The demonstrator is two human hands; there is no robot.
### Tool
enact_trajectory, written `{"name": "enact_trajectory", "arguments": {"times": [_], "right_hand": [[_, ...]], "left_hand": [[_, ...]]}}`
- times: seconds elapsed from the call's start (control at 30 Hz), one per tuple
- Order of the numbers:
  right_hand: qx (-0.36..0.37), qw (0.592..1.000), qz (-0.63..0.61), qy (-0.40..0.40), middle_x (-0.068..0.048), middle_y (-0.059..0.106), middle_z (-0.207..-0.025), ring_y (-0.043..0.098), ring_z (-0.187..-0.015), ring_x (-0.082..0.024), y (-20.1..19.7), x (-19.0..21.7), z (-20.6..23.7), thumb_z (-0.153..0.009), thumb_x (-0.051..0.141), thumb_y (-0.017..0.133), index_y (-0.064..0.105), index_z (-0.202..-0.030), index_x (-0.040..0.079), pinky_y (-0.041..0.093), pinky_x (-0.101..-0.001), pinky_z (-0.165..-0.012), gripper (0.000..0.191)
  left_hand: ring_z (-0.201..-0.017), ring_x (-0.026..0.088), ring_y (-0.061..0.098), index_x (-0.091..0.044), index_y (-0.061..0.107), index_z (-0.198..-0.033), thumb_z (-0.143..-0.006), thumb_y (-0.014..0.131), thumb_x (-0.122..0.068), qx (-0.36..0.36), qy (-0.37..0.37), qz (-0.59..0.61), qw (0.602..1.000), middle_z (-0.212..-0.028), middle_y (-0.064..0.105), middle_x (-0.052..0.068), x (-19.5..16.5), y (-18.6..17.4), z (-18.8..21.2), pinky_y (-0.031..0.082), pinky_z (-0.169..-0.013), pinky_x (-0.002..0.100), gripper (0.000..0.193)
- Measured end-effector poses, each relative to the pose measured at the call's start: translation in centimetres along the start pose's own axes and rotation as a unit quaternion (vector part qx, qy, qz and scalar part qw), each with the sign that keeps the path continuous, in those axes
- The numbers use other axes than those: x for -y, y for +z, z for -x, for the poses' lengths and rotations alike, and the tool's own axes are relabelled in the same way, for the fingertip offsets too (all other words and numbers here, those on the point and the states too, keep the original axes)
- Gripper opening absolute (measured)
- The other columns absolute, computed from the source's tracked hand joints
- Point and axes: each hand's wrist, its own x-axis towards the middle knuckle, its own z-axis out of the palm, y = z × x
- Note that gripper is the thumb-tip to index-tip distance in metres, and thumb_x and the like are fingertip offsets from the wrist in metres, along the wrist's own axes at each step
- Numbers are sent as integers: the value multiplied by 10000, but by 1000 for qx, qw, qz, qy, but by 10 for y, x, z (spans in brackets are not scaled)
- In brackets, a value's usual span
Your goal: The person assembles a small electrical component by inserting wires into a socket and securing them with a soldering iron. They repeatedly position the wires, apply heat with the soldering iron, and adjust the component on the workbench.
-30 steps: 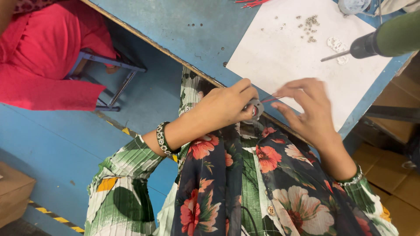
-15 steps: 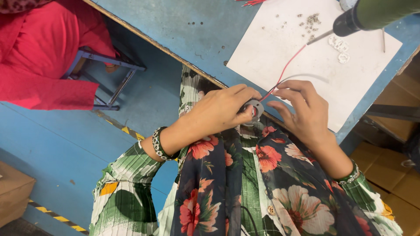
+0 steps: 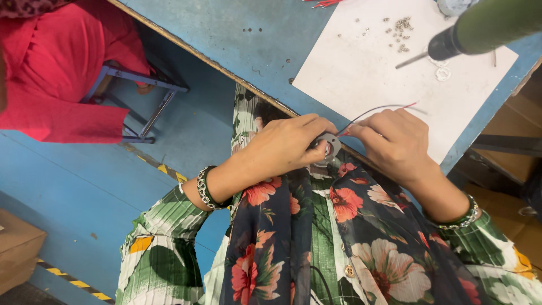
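My left hand (image 3: 285, 148) grips a small round grey metal part (image 3: 332, 146) with a red spot, held at the edge of the blue table (image 3: 226, 28) above my lap. Close beside it, my right hand (image 3: 395, 141) pinches the thin red and black wires (image 3: 377, 109) that run from the part up over a white sheet (image 3: 361, 68). Both wrists wear bead bracelets. My fingers hide most of the part.
On the sheet lie a small pile of screws (image 3: 402, 25) and a white ring-shaped piece (image 3: 442, 73). A green powered screwdriver (image 3: 485, 25) hangs over the sheet at top right. A person in red (image 3: 51, 68) sits at the left by a blue metal stool (image 3: 149, 85). A cardboard box (image 3: 14, 243) stands at lower left.
The wires came into view, arching up over the sheet, and now lie lower by my right fingers. The hanging screwdriver has shifted. My hands stay together at the table edge.
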Motion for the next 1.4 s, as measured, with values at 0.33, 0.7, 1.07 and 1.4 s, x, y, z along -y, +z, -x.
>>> {"name": "enact_trajectory", "arguments": {"times": [0.33,0.7,1.07,1.4], "right_hand": [[-28,985,-135,108,-67,676,-1018,676,-821,-232,19,0,8,-862,-26,763,715,-1004,61,521,-318,-698,174],[-4,732,-550,403,-128,619,-1266,663,-1004,-137,53,48,70,-959,49,715,429,-1465,49,536,-281,-866,580],[83,659,-635,394,-99,563,-1392,617,-1186,-161,42,57,45,-942,-4,661,331,-1574,4,541,-297,-927,713],[96,729,-558,384,-116,689,-1228,675,-1087,-147,50,49,53,-933,-7,679,371,-1564,-10,565,-292,-928,702]], "left_hand": [[-898,266,734,-69,633,-1226,-926,668,-241,68,-76,164,981,-997,734,122,12,1,3,563,-820,359,347],[-1019,258,729,-63,622,-1243,-947,673,-208,54,-65,200,976,-1096,736,130,19,13,7,548,-894,360,333],[-1026,273,727,-49,668,-1197,-907,712,-199,7,-55,184,981,-1099,728,132,6,12,11,556,-903,361,330],[-962,226,743,-51,668,-1135,-851,729,-195,-37,-85,208,974,-1039,737,113,12,28,9,571,-862,330,324]]}}
